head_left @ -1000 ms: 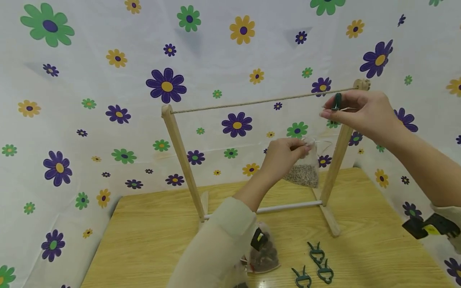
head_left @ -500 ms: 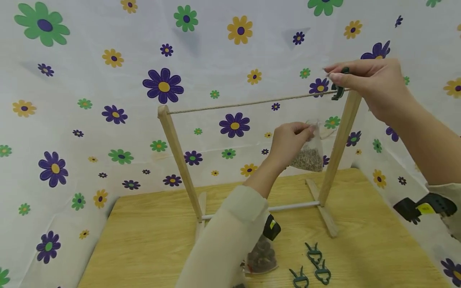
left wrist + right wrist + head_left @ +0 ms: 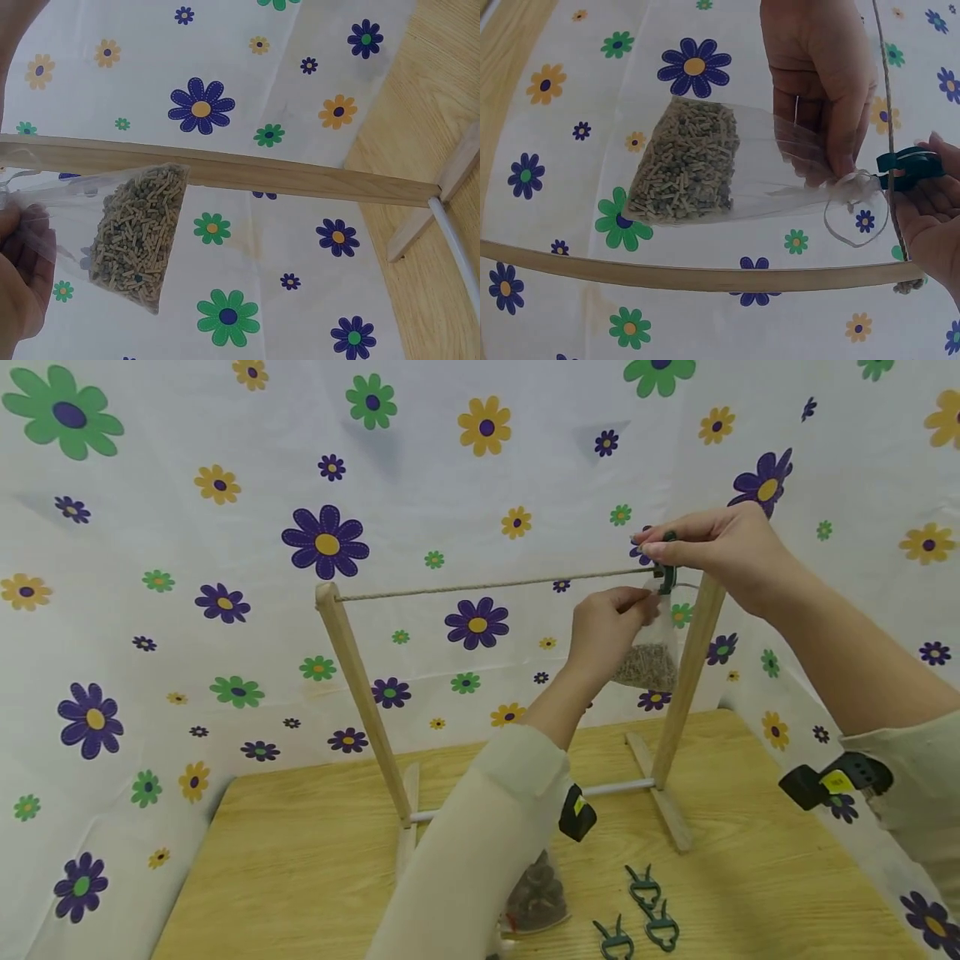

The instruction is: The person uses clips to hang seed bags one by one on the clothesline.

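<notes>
My left hand [image 3: 606, 631] pinches the gathered neck of a sheer drawstring bag [image 3: 647, 667] just under the rope [image 3: 487, 585]. Short tan-and-grey pellets [image 3: 682, 161] fill the bag's lower part, and a thin cord loop [image 3: 855, 240] hangs at its neck. Above, my right hand [image 3: 738, 560] holds a dark green clip [image 3: 667, 564] between thumb and fingers. In the right wrist view the clip's jaws are at the rope beside the bag's neck; whether they grip the bag I cannot tell. The left wrist view shows the left fingers [image 3: 34, 232] behind the clear mesh.
Two wooden posts [image 3: 363, 697] hold up the rope, with a white rod [image 3: 618, 787] low between them. Several green clips [image 3: 643, 887] lie on the wooden table [image 3: 300, 852]. Another mesh bag [image 3: 538, 897] with dark round pieces sits partly behind the left sleeve. Flower-printed cloth surrounds the table.
The left hand has raised the pellet bag up to the rope. The right hand has brought the clip up, over and then down onto the rope, shifting left towards the bag's neck.
</notes>
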Available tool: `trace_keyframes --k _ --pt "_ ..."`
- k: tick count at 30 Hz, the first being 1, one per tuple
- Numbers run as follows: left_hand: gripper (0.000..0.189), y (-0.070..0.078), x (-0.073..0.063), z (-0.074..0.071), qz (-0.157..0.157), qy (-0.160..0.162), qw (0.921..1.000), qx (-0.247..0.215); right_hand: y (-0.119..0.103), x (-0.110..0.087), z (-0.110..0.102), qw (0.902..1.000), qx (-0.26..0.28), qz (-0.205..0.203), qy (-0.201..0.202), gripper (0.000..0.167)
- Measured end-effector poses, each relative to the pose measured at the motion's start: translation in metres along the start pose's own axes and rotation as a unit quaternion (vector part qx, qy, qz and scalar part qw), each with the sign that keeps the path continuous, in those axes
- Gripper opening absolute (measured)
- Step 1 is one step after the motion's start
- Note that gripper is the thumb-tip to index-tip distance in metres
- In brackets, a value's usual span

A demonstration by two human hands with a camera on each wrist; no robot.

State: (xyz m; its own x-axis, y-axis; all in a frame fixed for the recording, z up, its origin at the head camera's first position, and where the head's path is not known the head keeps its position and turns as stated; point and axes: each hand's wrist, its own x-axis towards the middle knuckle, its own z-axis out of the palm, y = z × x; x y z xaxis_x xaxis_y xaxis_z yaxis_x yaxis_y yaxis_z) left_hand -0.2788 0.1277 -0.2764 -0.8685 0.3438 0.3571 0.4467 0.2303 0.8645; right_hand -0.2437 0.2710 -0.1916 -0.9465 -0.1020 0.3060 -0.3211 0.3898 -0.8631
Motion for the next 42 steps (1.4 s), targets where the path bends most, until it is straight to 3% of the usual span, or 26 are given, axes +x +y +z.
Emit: trace_keyframes --k 13,19,27,35,42 --pt "0.024 0.008 -0.003 -0.005 0.028 0.025 0.9991 -0.019 -0.001 0.000 0.003 0.9982 -0.060 -0.002 0.001 0.024" --pt "0.024 0.008 -0.002 -0.005 0.008 0.033 0.9974 -0.064 0.000 -0.001 0.000 0.9938 -0.107 -0.004 -0.030 0.037" --pt "0.024 0.000 -0.007 -0.002 0.006 0.009 0.9987 -0.051 -0.001 -0.009 -0.001 0.9924 -0.113 -0.033 -0.035 0.056" --pt "0.028 -0.005 -0.015 -0.006 0.046 -0.001 0.9985 0.028 0.004 -0.033 -0.003 0.9884 -0.099 -0.101 0.055 0.047" --pt "0.028 -0.020 -0.034 -0.018 0.072 -0.022 0.9929 0.092 0.018 -0.052 -0.003 0.9729 -0.126 -0.162 0.107 0.031"
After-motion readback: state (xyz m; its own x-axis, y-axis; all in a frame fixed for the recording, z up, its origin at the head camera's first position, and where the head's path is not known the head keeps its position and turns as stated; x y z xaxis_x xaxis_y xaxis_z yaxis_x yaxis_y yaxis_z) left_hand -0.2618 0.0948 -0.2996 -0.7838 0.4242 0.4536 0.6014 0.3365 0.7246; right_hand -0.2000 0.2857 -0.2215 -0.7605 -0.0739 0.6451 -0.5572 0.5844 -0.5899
